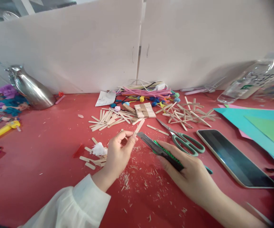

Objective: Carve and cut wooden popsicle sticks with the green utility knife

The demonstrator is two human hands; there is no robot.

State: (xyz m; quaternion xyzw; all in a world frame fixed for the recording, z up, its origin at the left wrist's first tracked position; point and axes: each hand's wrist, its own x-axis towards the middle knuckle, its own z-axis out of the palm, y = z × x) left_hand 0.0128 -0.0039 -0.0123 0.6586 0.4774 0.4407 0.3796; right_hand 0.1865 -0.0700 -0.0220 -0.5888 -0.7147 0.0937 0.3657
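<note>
My left hand [118,152] pinches a wooden craft stick [139,126] between thumb and fingers, holding it tilted up over the red table [44,164]. My right hand [190,177] is closed round a green and black utility knife [160,150], whose blade tip lies just below the stick's lower end. Wood shavings [137,172] are scattered on the table beneath both hands. A white sleeve covers my left forearm.
Green scissors [184,139] and a phone [236,157] lie right of the knife. A pile of craft sticks [110,119], stick stars [189,114], pipe cleaners [146,92], coloured paper [260,126], a steel jug [31,88], a plastic bottle [248,82], a yellow glue gun [4,129].
</note>
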